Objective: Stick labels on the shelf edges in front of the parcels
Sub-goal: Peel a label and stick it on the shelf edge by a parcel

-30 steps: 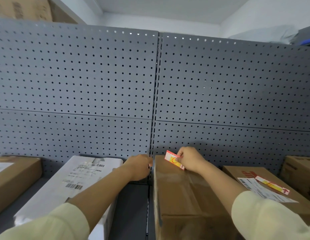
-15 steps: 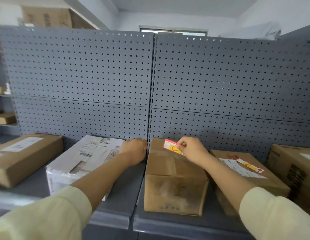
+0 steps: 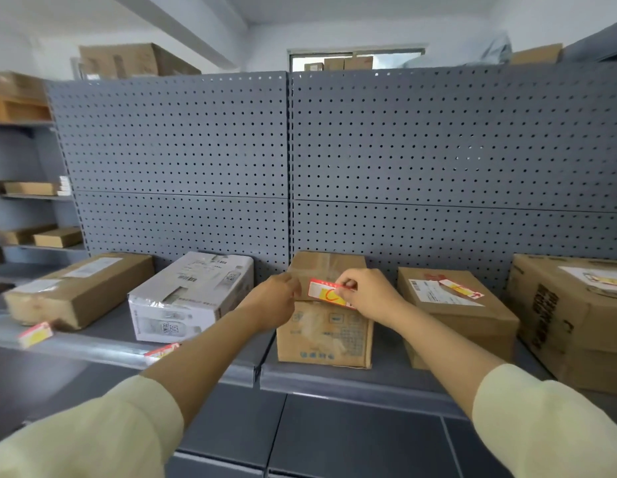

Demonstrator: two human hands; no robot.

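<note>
A red, white and yellow label (image 3: 326, 293) is held above the front top edge of the middle brown parcel (image 3: 326, 331). My right hand (image 3: 369, 294) pinches its right end. My left hand (image 3: 277, 300) is at its left end, fingers closed near the label's edge; whether it grips the label I cannot tell. The grey shelf edge (image 3: 334, 382) runs below the parcel. Two labels sit on the left shelf edge, one label (image 3: 35, 334) in front of the long brown parcel (image 3: 76, 288), another label (image 3: 162, 350) in front of the white parcel (image 3: 193, 298).
Right of the middle parcel stand a brown box (image 3: 458, 315) with a loose label (image 3: 460, 288) on top and a larger box (image 3: 572, 319). A grey pegboard (image 3: 286, 160) backs the shelf. More shelves with boxes (image 3: 41, 236) are at far left.
The view has pulled back and down, so the shelf front edge and left labels now show. Both hands with the label have come forward from the parcel's back to its front top edge.
</note>
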